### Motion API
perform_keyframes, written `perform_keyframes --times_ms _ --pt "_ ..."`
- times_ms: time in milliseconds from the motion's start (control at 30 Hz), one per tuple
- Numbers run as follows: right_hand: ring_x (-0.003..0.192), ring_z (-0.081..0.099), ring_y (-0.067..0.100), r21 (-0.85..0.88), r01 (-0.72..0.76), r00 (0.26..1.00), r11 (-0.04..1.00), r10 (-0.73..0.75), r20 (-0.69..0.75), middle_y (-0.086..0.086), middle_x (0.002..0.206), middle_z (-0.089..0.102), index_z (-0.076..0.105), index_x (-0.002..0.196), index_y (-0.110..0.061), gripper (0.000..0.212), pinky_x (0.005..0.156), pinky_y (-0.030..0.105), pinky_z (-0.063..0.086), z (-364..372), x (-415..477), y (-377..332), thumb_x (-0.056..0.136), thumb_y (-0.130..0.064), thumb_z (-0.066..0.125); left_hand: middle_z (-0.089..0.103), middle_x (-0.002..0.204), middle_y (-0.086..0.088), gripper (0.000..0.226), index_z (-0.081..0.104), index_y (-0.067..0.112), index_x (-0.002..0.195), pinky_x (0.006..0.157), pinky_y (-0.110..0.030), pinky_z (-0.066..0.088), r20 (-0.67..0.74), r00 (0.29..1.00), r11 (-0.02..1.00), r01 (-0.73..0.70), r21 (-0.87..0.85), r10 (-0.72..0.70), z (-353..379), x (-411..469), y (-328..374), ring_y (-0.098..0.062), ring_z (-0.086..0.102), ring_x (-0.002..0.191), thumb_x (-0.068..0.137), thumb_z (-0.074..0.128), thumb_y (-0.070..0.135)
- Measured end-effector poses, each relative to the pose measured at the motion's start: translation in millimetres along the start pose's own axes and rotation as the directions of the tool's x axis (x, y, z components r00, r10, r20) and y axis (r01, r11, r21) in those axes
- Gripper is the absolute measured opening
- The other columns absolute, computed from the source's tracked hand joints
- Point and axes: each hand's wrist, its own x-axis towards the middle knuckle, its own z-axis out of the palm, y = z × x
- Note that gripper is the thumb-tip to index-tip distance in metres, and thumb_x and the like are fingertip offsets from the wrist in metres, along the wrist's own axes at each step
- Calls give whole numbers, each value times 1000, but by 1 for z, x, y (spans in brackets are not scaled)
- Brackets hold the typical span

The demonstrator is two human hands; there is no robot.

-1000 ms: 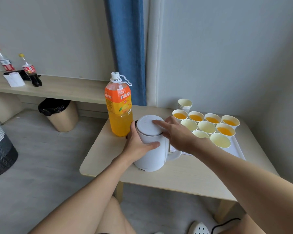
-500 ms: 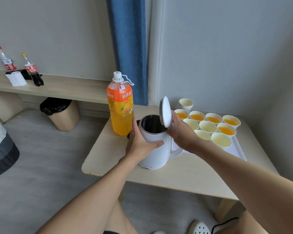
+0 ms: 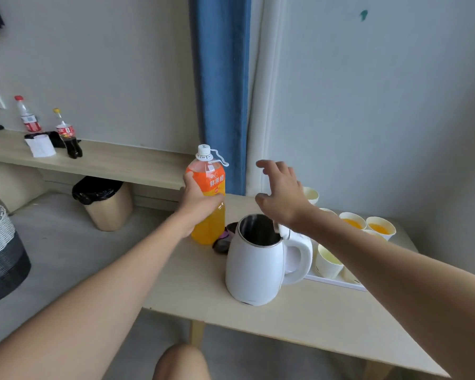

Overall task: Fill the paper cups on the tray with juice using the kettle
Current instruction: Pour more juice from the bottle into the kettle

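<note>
1. The one camera sat on the person's head and looked forward and down along both arms (image 3: 107,283) toward the table (image 3: 299,322).
2. It was near: the kettle (image 3: 254,270) stood just below centre, the arms filled the lower corners, and a knee (image 3: 180,363) showed at the bottom edge.
3. It faced a wall (image 3: 368,105) with the curtain (image 3: 221,91) straight ahead, the shelf (image 3: 107,163) off to the left and the tray (image 3: 337,282) partly hidden behind the right arm (image 3: 395,270).
4. The wide lens took in the floor (image 3: 66,256) and a basket (image 3: 0,242) at the far left edge.
</note>
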Motion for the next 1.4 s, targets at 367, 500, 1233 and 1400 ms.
perform_keyframes --times_ms 367,500,1233,1400 --pt "128 37 30 -148 99 991 984 -85 100 9 136 45 44 142 -19 47 103 45 34 22 87 -64 96 -19 53 41 149 -12 96 43 11 146 106 -47 41 -30 999 947 -30 319 42 -1 76 20 -35 38 136 68 70 59" --pt "126 39 31 -158 93 989 983 -73 130 10 136 46 46 142 -19 48 100 46 37 27 92 -66 94 -18 54 51 127 -8 87 45 19 136 100 -49 52 -64 997 956 -16 294 36 -2 81 6 -32 52 122 65 88 45" --pt "72 52 22 -684 292 956 669 -208 205 -1 66 42 46 68 -16 61 67 32 34 53 30 -111 104 -59 19 64 114 12 78 54 39 123 92 -41 60 175 976 947 -175 271 130 -52 -50 -24 -12 63 116 54 87 56" --pt "77 55 22 -688 343 938 639 -196 286 -1 75 50 62 97 -20 51 68 32 38 46 30 -107 107 -51 23 75 107 12 74 63 34 114 88 -44 62 138 979 959 -179 222 150 -40 -57 -24 -12 72 102 47 79 63"
